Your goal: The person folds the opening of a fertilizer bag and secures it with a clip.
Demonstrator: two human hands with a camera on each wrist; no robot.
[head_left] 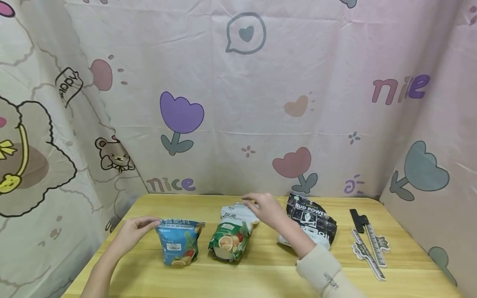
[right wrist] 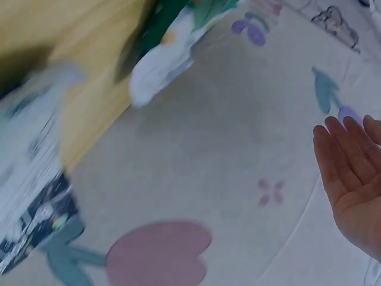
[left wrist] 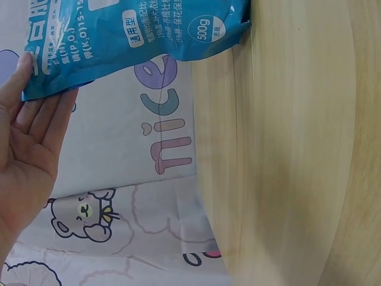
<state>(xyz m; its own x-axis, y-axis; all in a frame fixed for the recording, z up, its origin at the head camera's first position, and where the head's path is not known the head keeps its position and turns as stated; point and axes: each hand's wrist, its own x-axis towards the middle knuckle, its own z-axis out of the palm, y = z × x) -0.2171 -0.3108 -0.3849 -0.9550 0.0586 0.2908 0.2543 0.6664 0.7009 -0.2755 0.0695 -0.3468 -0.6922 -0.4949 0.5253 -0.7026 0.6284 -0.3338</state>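
Observation:
My left hand (head_left: 131, 236) pinches the upper left corner of a blue fertilizer bag (head_left: 178, 244), which stands upright on the table. In the left wrist view the thumb lies on the front of the blue bag (left wrist: 149, 33) and the fingers go behind it. My right hand (head_left: 267, 210) is in the air near the top of a green and white bag (head_left: 231, 240) with fruit pictures. Nothing is in this hand (right wrist: 351, 185); its fingers look fairly straight in the right wrist view. A black and white soil bag (head_left: 311, 223) leans beyond the right forearm.
On the right of the wooden table (head_left: 261, 281) lie a black clip (head_left: 358, 220) and two decorated rulers, one ruler (head_left: 376, 244) beside the other ruler (head_left: 367, 254). A patterned curtain (head_left: 231, 103) hangs behind the table and at both sides.

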